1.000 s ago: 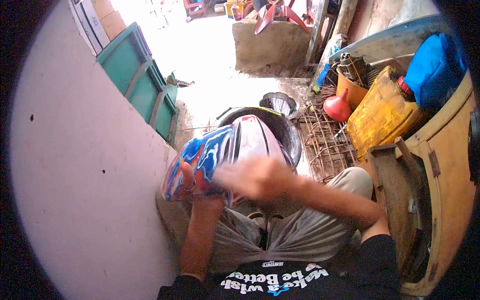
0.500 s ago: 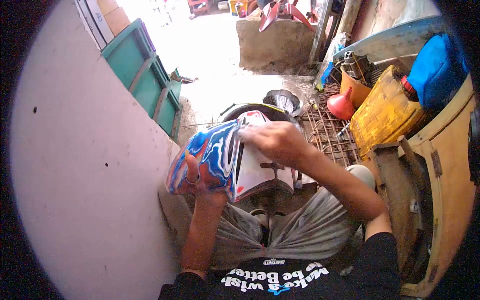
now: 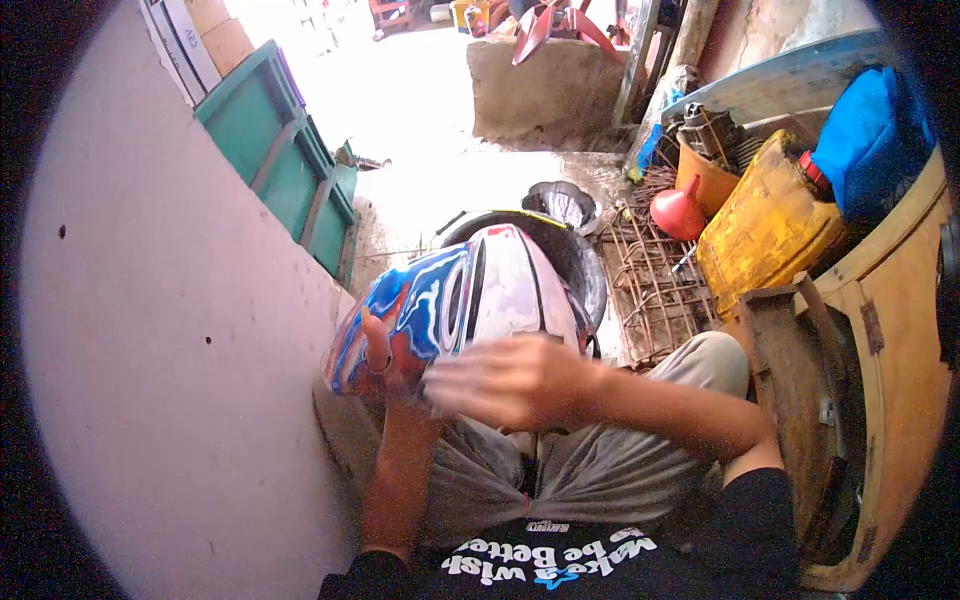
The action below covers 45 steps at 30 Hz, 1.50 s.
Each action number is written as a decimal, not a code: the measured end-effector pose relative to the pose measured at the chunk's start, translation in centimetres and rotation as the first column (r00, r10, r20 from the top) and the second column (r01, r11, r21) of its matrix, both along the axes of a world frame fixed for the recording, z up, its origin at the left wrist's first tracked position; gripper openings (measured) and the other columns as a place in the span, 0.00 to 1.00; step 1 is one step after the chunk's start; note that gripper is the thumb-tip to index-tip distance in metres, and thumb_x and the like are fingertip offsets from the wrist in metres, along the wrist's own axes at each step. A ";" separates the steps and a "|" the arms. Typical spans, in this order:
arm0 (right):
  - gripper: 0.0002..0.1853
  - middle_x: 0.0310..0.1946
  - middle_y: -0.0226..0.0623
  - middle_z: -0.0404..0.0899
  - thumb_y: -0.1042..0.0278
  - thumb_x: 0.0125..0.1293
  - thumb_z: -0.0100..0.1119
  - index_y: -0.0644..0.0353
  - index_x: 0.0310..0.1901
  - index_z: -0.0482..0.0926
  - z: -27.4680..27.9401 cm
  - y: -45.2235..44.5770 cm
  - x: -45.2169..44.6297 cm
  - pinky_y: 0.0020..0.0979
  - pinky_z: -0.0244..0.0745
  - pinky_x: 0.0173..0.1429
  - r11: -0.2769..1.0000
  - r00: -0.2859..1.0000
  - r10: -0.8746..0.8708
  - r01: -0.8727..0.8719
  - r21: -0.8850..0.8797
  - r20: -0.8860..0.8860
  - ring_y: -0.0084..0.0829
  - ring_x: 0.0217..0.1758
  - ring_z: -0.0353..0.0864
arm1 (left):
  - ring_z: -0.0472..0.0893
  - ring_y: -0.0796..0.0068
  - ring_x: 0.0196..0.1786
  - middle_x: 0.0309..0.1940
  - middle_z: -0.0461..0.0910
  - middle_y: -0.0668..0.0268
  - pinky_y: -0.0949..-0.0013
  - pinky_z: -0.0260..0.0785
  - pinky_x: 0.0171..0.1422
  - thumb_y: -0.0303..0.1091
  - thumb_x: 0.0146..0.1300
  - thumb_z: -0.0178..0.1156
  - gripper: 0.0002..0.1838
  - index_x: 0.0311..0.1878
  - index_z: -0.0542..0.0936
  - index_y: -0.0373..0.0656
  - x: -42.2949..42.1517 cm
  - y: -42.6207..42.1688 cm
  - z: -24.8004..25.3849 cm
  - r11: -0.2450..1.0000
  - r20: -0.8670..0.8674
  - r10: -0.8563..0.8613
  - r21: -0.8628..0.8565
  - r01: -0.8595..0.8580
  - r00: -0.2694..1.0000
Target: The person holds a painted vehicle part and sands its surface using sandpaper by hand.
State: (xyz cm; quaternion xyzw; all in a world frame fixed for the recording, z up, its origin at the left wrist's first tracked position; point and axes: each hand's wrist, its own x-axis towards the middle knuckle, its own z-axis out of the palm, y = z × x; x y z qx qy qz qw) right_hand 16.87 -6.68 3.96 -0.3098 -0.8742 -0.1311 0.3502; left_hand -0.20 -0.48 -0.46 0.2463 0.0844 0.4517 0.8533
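A rounded, glossy shell (image 3: pixel 505 285), painted blue, red and white with black lines, rests over my lap; I cannot tell exactly what part it is. My left hand (image 3: pixel 385 365) grips its lower left side, thumb up on the painted face and the other fingers hidden. My right hand (image 3: pixel 515 385) is at the shell's lower edge, near my left wrist. Its fingers are pressed together and smeared by motion. A small greyish scrap seems to show at the fingertips, too blurred to name. Behind the shell stands a dark tub (image 3: pixel 592 270).
A pale wall (image 3: pixel 180 330) rises close on my left, with a green panel (image 3: pixel 265 140) beyond. To the right are a rusty metal grid (image 3: pixel 645 290), a red funnel (image 3: pixel 678 208), a yellow jerrycan (image 3: pixel 770 225) and a wooden piece (image 3: pixel 905 390). A dark bowl (image 3: pixel 560 203) sits ahead.
My right hand has moved down and toward me, from the shell's upper middle to its lower edge. My left hand keeps its hold, and the shell has tilted slightly.
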 end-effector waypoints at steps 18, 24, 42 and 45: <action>0.11 0.50 0.33 0.90 0.67 0.68 0.60 0.52 0.50 0.86 0.8 -0.5 -0.2 0.32 0.89 0.49 0.989 0.995 0.092 -0.097 0.112 0.045 0.29 0.51 0.91 | 0.78 0.53 0.70 0.71 0.75 0.51 0.49 0.70 0.76 0.74 0.65 0.60 0.53 0.78 0.64 0.37 -1.0 0.3 -1.6 0.921 0.338 -0.257 -0.198 0.336 0.905; 0.11 0.45 0.37 0.91 0.68 0.65 0.63 0.53 0.48 0.87 -0.1 3.6 4.5 0.36 0.89 0.39 0.979 0.979 -0.204 0.204 -0.016 -0.008 0.29 0.40 0.93 | 0.77 0.52 0.71 0.72 0.74 0.51 0.47 0.68 0.78 0.73 0.66 0.59 0.53 0.78 0.64 0.37 0.9 -1.3 3.1 0.992 -0.075 0.069 0.112 -0.060 0.995; 0.13 0.46 0.36 0.91 0.65 0.66 0.61 0.54 0.51 0.87 1.1 4.1 6.1 0.33 0.89 0.44 0.942 0.949 -0.314 0.313 -0.117 0.008 0.29 0.38 0.92 | 0.76 0.49 0.71 0.74 0.71 0.51 0.43 0.65 0.79 0.78 0.65 0.54 0.54 0.80 0.63 0.42 0.3 -1.2 -0.2 0.999 -0.001 -0.034 -0.033 0.034 0.999; 0.14 0.46 0.36 0.91 0.66 0.65 0.62 0.53 0.52 0.87 0.9 0.1 1.0 0.33 0.89 0.47 0.999 0.997 -0.027 0.029 -0.036 0.070 0.29 0.42 0.92 | 0.77 0.50 0.71 0.73 0.73 0.51 0.45 0.68 0.76 0.77 0.67 0.53 0.52 0.79 0.64 0.42 0.1 -0.1 -1.4 0.996 0.071 -0.043 -0.081 0.048 0.997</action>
